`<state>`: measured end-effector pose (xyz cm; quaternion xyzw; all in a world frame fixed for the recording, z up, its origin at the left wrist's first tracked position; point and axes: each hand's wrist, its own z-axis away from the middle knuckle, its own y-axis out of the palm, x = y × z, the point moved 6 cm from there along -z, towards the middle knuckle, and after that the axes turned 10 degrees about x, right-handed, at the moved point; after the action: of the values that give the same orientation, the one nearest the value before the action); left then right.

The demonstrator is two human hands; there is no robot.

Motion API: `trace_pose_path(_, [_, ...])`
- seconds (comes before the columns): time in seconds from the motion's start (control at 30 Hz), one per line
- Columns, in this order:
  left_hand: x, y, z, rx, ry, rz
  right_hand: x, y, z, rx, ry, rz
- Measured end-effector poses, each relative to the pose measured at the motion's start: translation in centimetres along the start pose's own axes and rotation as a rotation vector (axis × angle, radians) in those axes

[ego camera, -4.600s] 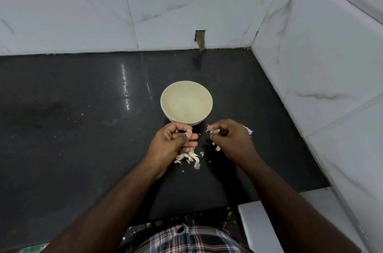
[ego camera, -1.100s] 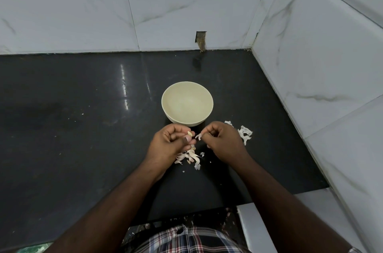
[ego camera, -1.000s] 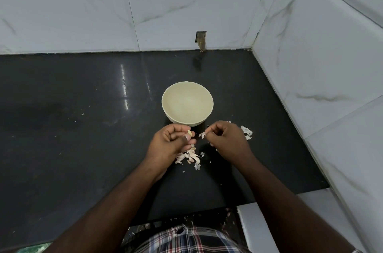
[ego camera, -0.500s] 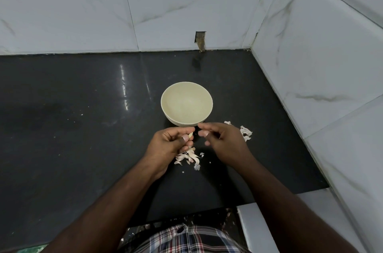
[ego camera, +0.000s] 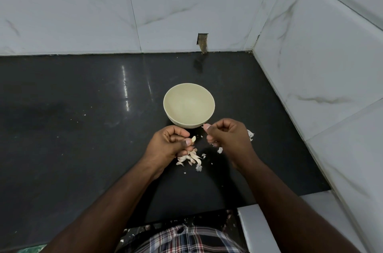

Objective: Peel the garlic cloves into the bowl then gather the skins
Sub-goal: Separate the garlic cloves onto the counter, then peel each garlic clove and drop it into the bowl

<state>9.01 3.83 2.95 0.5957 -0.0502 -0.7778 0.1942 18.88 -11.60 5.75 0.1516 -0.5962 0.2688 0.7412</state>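
Note:
A cream bowl stands on the black countertop, and its inside looks bare. Just in front of the bowl, my left hand holds a pale garlic clove between thumb and curled fingers. My right hand is a little to the right, fingers curled, pinching a small scrap of skin at the fingertips near the bowl's rim. A heap of garlic skins lies under my left hand. More skins lie behind my right hand.
White marble tiled walls close the counter at the back and right, forming a corner. A small hole is in the back wall. The counter's front edge is near my body, with a white ledge at lower right.
My hands have drawn apart: the right hand pulled to the right and up away from the clove with a scrap of skin, while the left hand kept hold of the clove.

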Motion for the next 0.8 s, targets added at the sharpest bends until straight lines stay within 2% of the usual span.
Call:
trace_pose_path(0.1, [-0.1,-0.1,0.0,0.0,0.001,-0.025,0.4,-0.2,-0.1,0.015,-0.069,0.22])
trace_pose_path(0.33, [-0.4,-0.1,-0.1,-0.001,0.022,-0.084,0.1,2.3,0.1,0.219,0.013,0.175])
trace_pose_path(0.43, [-0.6,-0.5,0.0,-0.038,0.048,-0.137,0.9,2.1,0.2,0.183,-0.037,0.162])
trace_pose_path(0.57, [-0.7,-2.2,0.2,-0.181,0.055,-0.253,3.0,0.5,-0.8,0.07,-0.131,0.18])
trace_pose_path(0.7, [-1.2,-3.2,0.5,-0.264,0.08,-0.357,3.9,0.7,-2.5,0.0,-0.189,0.439])
trace_pose_path(0.8, [-0.9,-4.2,0.3,-0.265,0.049,-0.563,4.2,1.8,-3.1,0.009,-0.188,0.603])
